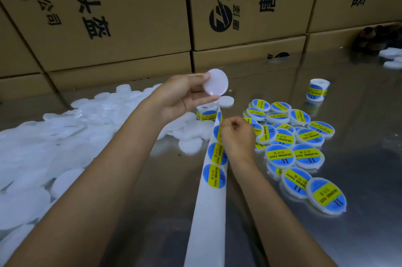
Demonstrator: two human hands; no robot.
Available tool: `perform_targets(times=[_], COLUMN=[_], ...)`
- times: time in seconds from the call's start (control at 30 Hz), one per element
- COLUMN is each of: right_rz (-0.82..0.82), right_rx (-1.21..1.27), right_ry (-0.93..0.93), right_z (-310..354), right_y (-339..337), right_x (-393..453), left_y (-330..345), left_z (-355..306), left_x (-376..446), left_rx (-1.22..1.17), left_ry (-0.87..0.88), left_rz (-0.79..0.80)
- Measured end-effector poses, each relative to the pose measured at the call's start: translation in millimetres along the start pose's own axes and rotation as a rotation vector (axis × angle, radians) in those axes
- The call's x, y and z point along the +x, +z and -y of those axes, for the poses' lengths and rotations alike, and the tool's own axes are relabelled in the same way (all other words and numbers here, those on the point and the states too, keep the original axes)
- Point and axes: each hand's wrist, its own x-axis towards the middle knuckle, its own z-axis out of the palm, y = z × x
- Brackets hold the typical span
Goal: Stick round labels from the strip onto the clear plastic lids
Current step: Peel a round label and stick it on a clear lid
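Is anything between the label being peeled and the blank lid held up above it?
Nothing visible. The left hand holds the blank lid up in open air, face clear. The right hand pinches a label on the strip just below it.

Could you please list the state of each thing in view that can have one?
Left hand: raised, holding a bare lid.
Held lid: unlabelled, off the table.
Right hand: pinching a label on the strip.
Label strip: unrolled towards the person, labels still on its far part.
Roll behind hands: upright, feeding the strip.
Spare roll: upright, untouched.
Bare lid pile: unlabelled.
Finished lids: labelled, overlapping.
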Motion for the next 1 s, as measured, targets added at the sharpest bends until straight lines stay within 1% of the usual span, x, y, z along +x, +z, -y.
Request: perform_targets(times=[0.1, 0.13, 0.2, 0.27, 0.3, 0.37, 0.4, 0.53, 0.67, 0.87, 1.0], right_rz=[0.088, 0.153, 0.362, 0.584, 0.646, 0.650, 0.633, 0.646, 0.611, 0.614, 0.587], right_rx=[-0.101, -0.148, -0.188, -0.222, -0.297, -0.471, -0.501, -0.500, -0.532, -0.488, -0.423], right_ry=[-0.049, -0.067, -0.091, -0.133, -0.191, -0.336, -0.397, -0.479, -0.485, -0.436, -0.409], right_z=[7, 9, 9, 1, -5, -13, -13, -11, -14, -11, -11], right_y=[-11, -16, -33, -49, -53, -53, -51, -44, -44, -45, -43], right_x=[-6, -9, -19, -33, -39, -47, -51, -60, -63, -62, -64], left_y=[-17, -23, -34, -41, -44, -46, -46, -40, -38, -41, -41], left_z=[14, 19, 34, 50, 58, 71, 75, 91, 99, 101, 99], left_x=[-39, -51, -69, -83, -89, -97, -99, -97, -93, -91, -93], left_rx=[-0.161, -0.233, -0.366, -0.445, -0.474, -0.513, -0.520, -0.425, -0.331, -0.293, -0.306], left_ry=[-0.059, -0.081, -0.116, -0.139, -0.144, -0.131, -0.116, -0.077, -0.034, -0.027, -0.039], left_rz=[-0.050, -0.073, -0.123, -0.168, -0.181, -0.202, -0.207, -0.174, -0.115, -0.104, -0.114])
